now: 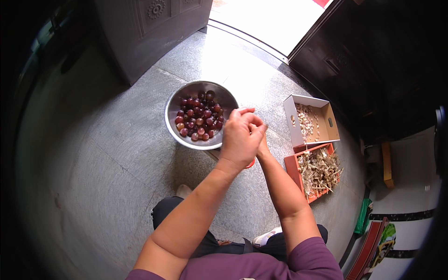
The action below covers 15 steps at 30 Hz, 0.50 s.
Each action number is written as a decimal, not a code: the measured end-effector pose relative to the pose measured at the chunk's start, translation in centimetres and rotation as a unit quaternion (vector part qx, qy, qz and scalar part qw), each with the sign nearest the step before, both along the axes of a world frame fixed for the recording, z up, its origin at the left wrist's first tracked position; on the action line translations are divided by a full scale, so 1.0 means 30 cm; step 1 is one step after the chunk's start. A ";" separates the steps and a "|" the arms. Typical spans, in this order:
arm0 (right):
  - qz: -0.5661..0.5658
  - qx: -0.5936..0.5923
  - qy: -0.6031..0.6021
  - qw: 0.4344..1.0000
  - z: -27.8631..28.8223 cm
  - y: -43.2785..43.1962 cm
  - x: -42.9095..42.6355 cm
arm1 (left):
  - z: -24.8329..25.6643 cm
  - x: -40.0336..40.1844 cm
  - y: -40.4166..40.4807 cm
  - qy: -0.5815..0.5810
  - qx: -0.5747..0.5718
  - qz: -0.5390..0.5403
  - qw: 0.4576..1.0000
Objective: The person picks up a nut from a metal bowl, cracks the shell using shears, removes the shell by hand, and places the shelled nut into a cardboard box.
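My left hand (240,137) is raised at the right rim of a metal bowl (172,115), its fingers bent in against my right hand (262,146). Most of the right hand is hidden behind the left. A small dark spot shows at the fingertips, too small to name; what either hand holds cannot be made out. Loose red and purple grapes (198,117) lie in the bowl, a few of them paler. Below my hands peeks a red curved edge (250,163) of something otherwise covered.
To the right, a white cardboard box (289,120) holds garlic cloves (305,122). Against it stands an orange-red box (293,171) of dried garlic stalks and bulbs (319,171). A dark door leaf (154,35) stands left of a bright doorway. My shoe (266,236) rests on the stone floor.
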State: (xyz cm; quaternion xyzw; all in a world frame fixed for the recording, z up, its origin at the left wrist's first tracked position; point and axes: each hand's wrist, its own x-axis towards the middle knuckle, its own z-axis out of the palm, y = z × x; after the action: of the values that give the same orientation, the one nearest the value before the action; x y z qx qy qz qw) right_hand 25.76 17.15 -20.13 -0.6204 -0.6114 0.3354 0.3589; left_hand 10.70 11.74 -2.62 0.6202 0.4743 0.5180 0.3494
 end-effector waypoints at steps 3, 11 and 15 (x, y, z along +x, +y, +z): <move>0.012 -0.007 -0.076 0.997 0.038 -0.035 -0.012 | 0.009 0.037 -0.031 0.030 -0.016 -0.027 0.999; 0.113 0.125 -0.222 0.960 0.179 0.030 -0.178 | 0.004 0.064 -0.055 0.057 0.055 0.002 0.997; 0.196 0.159 -0.226 0.941 0.156 0.060 -0.283 | -0.007 0.063 -0.044 0.070 0.054 -0.001 0.996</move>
State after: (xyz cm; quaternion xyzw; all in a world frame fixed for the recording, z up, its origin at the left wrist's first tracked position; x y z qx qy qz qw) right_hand 17.26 18.96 -15.44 -0.4827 -0.8313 0.1478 0.2325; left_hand 12.60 10.42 -2.83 0.6737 0.4679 0.4977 0.2819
